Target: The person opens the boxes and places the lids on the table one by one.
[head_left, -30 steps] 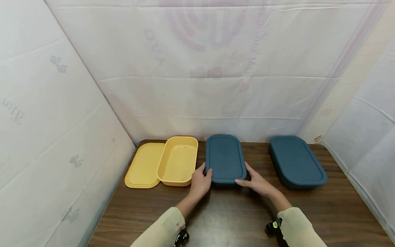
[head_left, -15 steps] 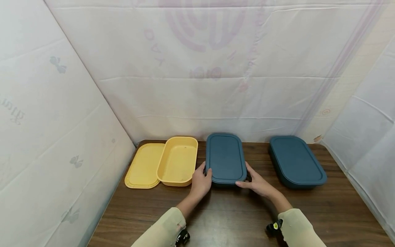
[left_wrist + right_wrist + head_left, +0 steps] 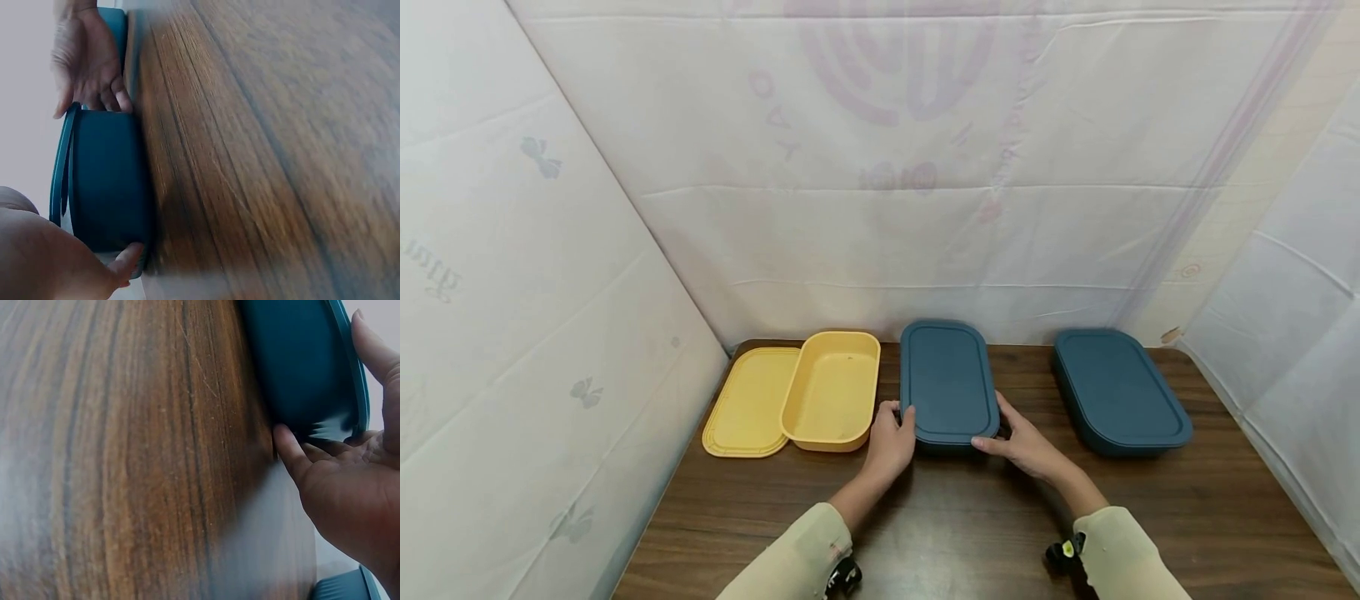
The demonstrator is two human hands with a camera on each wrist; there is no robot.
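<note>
- Both hands are on the middle dark teal lidded box, which sits on the brown wooden surface around the middle of its far edge, close to the white sheet backdrop.
- Left hand is at the box's near-left corner, fingers curled round the side wall and thumb up by the lid's rim. From the left wrist view you can see the left thumb pressed against the box wall, with the other hand at the far end of the same side.
- Right hand is at the near-right corner, thumb lying along the near edge of the lid and fingers wrapped around the side. Right wrist view shows a fingertip down low at the box's base and another finger up over the lid's rim, so it's a proper hold, not just touching.
- The lid looks seated on the box, though I can't tell if it's fully snapped down.
- Just beside the box on the left: an open yellow container, with its yellow lid lying flat partly under it, near the far-left corner.
- A second teal lidded box sits well apart towards the far-right corner, nobody touching it.
- Pale sleeves on both arms.
</note>
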